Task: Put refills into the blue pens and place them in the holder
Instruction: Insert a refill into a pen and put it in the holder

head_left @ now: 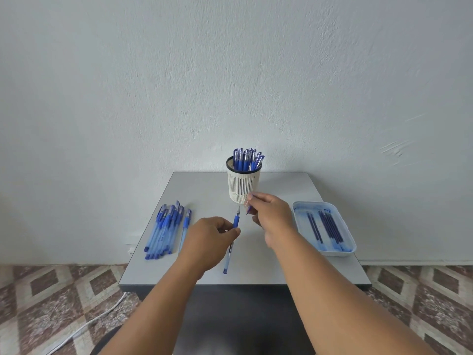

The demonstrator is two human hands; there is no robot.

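Left hand (pixel 210 237) gripping uncapped blue pen (pixel 231 242) mid-barrel, tip aimed at holder (pixel 244 184); right hand (pixel 268 213) just beyond, pinching small blue piece (pixel 248 210), likely cap. Pen pile (pixel 163 231) far left, refill tray (pixel 324 228) right, holder at back stuffed with pens.

The pen (pixel 231 242) has a clear, glossy plastic barrel, a matt blue grip that looks like rubber, and a metallic tip. The holder (pixel 243 187) at the table's far edge is matt cream plastic, slotted and perforated, with a black rim. The table (pixel 276 257) is smooth matt grey, the tray (pixel 352 248) near its right edge pale ink-smeared plastic, and the wall (pixel 230 73) rough plaster.
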